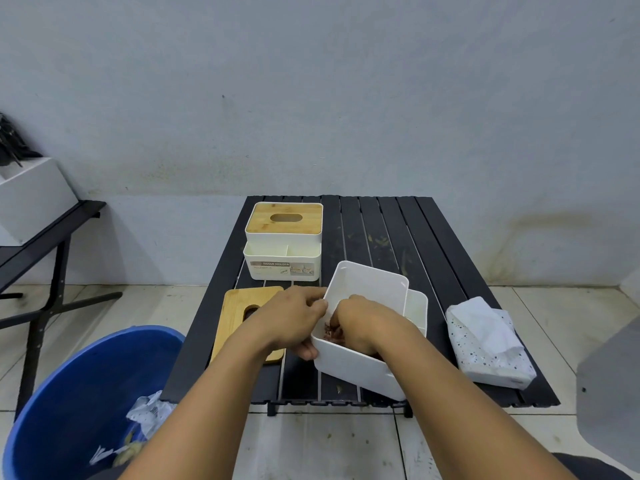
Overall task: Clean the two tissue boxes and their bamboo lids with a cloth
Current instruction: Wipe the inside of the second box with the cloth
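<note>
Box (pixel 360 370) stands open, left hand (pixel 294 317) gripping its wall, right hand (pixel 362 323) clutching cloth (pixel 330 333) inside.

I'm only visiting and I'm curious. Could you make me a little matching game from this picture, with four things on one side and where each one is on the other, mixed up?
Things:
1. loose bamboo lid
2. open tissue box
3. tissue pack
4. blue bin

Places:
A. on the floor, left of the table
B. near the table's right edge
C. flat on the table, partly hidden by the left hand
D. gripped at the rim by the left hand, right hand inside with a cloth

Pairs: 1-C, 2-D, 3-B, 4-A.
</note>
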The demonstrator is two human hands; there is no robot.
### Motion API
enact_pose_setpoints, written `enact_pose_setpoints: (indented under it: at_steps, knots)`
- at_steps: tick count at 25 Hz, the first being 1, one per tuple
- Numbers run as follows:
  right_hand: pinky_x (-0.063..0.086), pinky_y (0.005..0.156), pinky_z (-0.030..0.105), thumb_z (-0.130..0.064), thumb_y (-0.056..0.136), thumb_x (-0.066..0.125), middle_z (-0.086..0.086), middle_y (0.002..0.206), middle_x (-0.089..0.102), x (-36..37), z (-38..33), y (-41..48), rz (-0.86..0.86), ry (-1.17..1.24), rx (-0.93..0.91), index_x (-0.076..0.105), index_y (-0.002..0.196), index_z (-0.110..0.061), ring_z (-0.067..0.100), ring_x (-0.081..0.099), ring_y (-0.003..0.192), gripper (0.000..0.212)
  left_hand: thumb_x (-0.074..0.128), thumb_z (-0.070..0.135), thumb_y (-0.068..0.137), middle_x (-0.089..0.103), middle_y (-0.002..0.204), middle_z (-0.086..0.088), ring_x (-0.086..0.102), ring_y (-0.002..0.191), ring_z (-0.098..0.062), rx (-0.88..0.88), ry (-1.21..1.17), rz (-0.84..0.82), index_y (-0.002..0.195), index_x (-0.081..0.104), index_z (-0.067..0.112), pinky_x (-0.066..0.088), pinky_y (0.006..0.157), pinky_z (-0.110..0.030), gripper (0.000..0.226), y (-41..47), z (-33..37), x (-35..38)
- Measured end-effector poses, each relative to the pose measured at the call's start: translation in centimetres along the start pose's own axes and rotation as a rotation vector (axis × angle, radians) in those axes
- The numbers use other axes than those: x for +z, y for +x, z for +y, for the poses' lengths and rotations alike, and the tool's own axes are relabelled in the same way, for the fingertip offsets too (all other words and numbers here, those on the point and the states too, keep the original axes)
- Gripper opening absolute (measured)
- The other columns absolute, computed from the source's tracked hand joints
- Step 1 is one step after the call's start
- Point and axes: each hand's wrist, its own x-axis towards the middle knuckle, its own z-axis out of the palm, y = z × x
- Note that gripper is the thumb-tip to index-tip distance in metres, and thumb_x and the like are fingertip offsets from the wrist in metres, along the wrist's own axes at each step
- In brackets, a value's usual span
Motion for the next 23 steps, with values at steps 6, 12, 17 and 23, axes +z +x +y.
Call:
enact_pose_setpoints:
  at_steps: [6,12,17,23]
  knots:
    - [0.051,0.099,0.05,-0.018,0.08,0.078,0.007,0.129,0.043,0.2,0.4,1.7,0.069,0.202,0.186,0.032,0.142,-0.015,0.035,0.059,0.106,0.077,0.044,0.019,0.106,0.079,0.079,-0.013,0.078,0.068,-0.031,-0.058,-0.054,-0.016,0.115,0.069,0.01,0.064,0.079,-0.052,0.029,-0.6,0.4,0.7]
    - [0.052,0.088,0.045,-0.02,0.094,0.056,-0.001,0.123,0.031,0.0,0.7,1.2,0.575,0.319,-0.055,0.039,0.145,-0.025,0.031,0.054,0.1,0.054,0.046,0.015,0.102,0.076,0.071,-0.018,0.077,0.064,-0.031,-0.136,-0.069,0.067,0.111,0.063,-0.003,0.063,0.082,-0.048,0.026,-0.7,0.9,1.2]
    - [0.055,0.088,0.04,-0.032,0.083,0.064,-0.007,0.105,0.058,0.4,0.1,0.9,0.203,0.183,-0.072,0.063,0.113,-0.037,0.029,0.061,0.097,0.031,0.047,0.02,0.102,0.078,0.087,-0.019,0.078,0.076,-0.033,-0.169,0.019,-0.088,0.106,0.061,0.006,0.063,0.065,-0.034,0.019,-1.5,0.9,0.6]
    - [0.051,0.088,0.038,-0.015,0.087,0.073,0.007,0.114,0.061,0.3,-0.2,0.6,0.18,0.089,0.003,0.063,0.12,-0.018,0.031,0.062,0.104,0.035,0.054,0.032,0.102,0.025,0.17,0.004,0.039,0.147,-0.019,0.11,0.095,0.119,0.164,0.011,0.033,0.037,0.12,-0.041,0.076,1.4,-1.0,0.9]
